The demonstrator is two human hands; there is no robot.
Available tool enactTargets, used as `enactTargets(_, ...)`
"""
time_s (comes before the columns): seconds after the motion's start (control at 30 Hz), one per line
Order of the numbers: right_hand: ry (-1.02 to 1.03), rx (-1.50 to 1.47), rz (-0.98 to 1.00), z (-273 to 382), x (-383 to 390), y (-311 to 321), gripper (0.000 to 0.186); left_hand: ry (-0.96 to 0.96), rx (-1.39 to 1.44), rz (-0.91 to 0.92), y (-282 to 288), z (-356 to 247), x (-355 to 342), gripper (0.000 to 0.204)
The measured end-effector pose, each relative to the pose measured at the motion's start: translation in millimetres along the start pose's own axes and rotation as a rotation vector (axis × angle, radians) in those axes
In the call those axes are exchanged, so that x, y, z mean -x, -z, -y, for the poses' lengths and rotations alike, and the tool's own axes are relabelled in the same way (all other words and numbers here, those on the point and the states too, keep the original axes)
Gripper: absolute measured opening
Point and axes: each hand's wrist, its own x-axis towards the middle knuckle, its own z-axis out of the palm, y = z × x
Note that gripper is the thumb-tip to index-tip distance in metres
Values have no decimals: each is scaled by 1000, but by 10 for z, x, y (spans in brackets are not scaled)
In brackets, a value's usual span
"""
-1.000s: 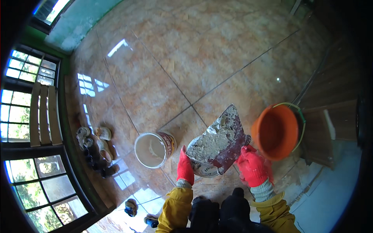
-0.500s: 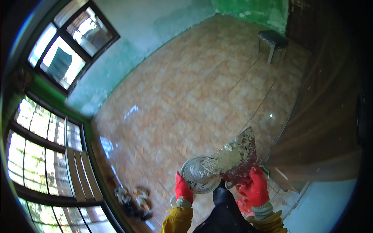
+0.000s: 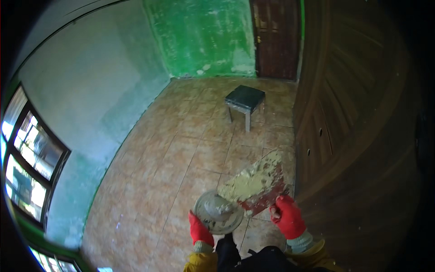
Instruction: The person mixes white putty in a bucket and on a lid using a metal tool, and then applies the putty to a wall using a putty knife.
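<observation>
My left hand (image 3: pixel 200 230), in a red glove, grips the left rim of a round grey container (image 3: pixel 230 225) holding pale putty. I cannot tell how deep it is. In my red-gloved right hand (image 3: pixel 289 218) is a broad, flat, dark red putty spreader (image 3: pixel 265 201), held by its near edge with fingers closed. Thick cream putty (image 3: pixel 249 180) coats much of the spreader's upper face. Its left corner overlaps the container's upper right rim; whether they touch is unclear.
Ahead on the tiled floor (image 3: pixel 181 145) stands a low stool (image 3: pixel 245 96) with a dark top. Brown wooden panelling (image 3: pixel 349 113) rises close on the right. A dark door (image 3: pixel 277 41) and patchy green wall (image 3: pixel 204 36) are at the back; windows (image 3: pixel 34 149) line the left.
My view has swung up and right, bringing the door and the whole stool into sight. Both hands still hold the container and spreader; the spreader's putty-covered face now shows more fully.
</observation>
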Motion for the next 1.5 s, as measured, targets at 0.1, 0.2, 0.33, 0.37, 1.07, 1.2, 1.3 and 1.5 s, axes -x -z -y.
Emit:
enactTargets(0.1, 276, -79, -100, -105, 177, -319, 6, -117, -308, 92, -231, -522, -271, 61)
enactTargets(0.2, 341, -156, -213, -362, 434, -516, 6, 21, -229, 335, -453, -663, -337, 61)
enactTargets(0.33, 623, -257, -189, -991, 397, -440, 8, 50, -241, 563, -359, -481, -719, 58)
enactTargets(0.37, 627, -229, -237, -1086, 462, -437, 8, 54, -197, 674, -321, -405, -808, 56)
enactTargets(1.07, 1616, 419, -328, -2109, -1182, -109, 31, 132, -123, 1177, -554, 792, -2717, 56)
enactTargets(1.2, 1691, 143, -300, -2374, -2151, 567, 34, 242, -245, 1192, -800, 1449, -3120, 54)
enactTargets(1.3, 1764, 476, -560, -2536, -2709, 1070, 33, 258, -368, 1264, -897, 1992, -3869, 56)
enactTargets(1.5, 1438, -273, -188, -1560, -2842, 1826, 35, 210, -416, 1299, -2091, 2829, -3792, 57)
